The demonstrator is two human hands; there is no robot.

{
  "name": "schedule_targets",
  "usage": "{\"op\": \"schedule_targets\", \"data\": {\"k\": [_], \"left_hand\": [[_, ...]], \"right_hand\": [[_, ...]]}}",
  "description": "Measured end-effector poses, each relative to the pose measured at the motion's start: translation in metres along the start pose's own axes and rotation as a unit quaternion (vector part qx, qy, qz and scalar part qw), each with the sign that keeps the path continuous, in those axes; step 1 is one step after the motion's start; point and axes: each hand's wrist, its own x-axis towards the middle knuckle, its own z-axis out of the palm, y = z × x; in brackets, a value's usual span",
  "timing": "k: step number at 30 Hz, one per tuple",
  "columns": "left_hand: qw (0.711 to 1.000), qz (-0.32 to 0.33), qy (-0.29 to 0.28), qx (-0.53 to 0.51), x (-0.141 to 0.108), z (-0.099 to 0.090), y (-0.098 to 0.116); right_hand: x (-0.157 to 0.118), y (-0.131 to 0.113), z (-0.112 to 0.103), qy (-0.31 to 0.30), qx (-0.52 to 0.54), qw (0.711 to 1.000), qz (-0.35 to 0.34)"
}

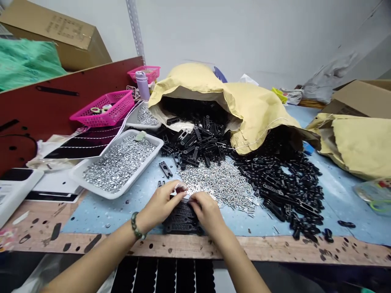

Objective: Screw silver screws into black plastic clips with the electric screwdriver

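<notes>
My left hand (161, 203) is bent in a pinch at the near edge of a silvery pile, with white wrapping on one finger. Whatever lies between its fingertips is too small to make out. Close beside it, my right hand (209, 211) has its fingers curled together, their tips hiding what they hold. Below and between both hands sits a row of black slotted plastic parts (181, 224), partly covered by the fingers. Just beyond the fingertips spread loose silver screws (232, 185) and small metal nuts or washers (195, 175). Another black part (165, 169) lies apart on the blue sheet.
A white tray (117, 195) of small metal pieces stands left, with a pink basket (104, 110) behind it. Paper sacks (195, 77) spill black parts (198, 140) at the back. More black pieces (284, 187) heap up on the right. A wooden edge (232, 248) runs in front.
</notes>
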Motion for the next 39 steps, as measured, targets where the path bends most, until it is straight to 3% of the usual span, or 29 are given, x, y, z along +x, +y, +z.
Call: {"op": "schedule_targets", "data": {"k": [4,9,12,15,19,24,29,35,39], "left_hand": [[0.999,-0.016,0.02,0.022,-0.025,0.004,-0.009],[0.996,0.023,0.026,0.088,-0.029,0.018,-0.012],[0.99,0.057,0.008,0.131,-0.028,0.029,-0.013],[0.982,0.094,-0.009,0.162,-0.025,0.038,-0.014],[0.971,0.133,0.003,0.201,-0.022,0.042,-0.015],[0.955,0.159,0.018,0.251,-0.025,0.042,-0.011],[0.935,0.183,0.019,0.303,-0.021,0.044,-0.003],[0.965,0.129,-0.017,0.229,-0.016,0.037,-0.01],[0.949,0.169,-0.007,0.265,-0.021,0.036,-0.011]], "right_hand": [[0.005,-0.006,0.0,-0.044,-0.071,0.995,-0.052],[0.005,-0.01,-0.011,-0.068,-0.077,0.99,-0.093],[0.004,0.006,-0.029,-0.015,-0.057,0.997,-0.044],[0.005,0.035,-0.051,0.063,-0.179,0.981,0.049],[0.006,0.068,-0.063,0.046,-0.304,0.945,0.106],[0.007,0.072,-0.063,0.039,-0.297,0.948,0.103],[0.002,0.067,-0.069,0.105,-0.254,0.956,0.098],[-0.007,0.071,-0.072,0.147,-0.206,0.961,0.112],[-0.009,0.067,-0.072,0.169,-0.157,0.967,0.108]]}}
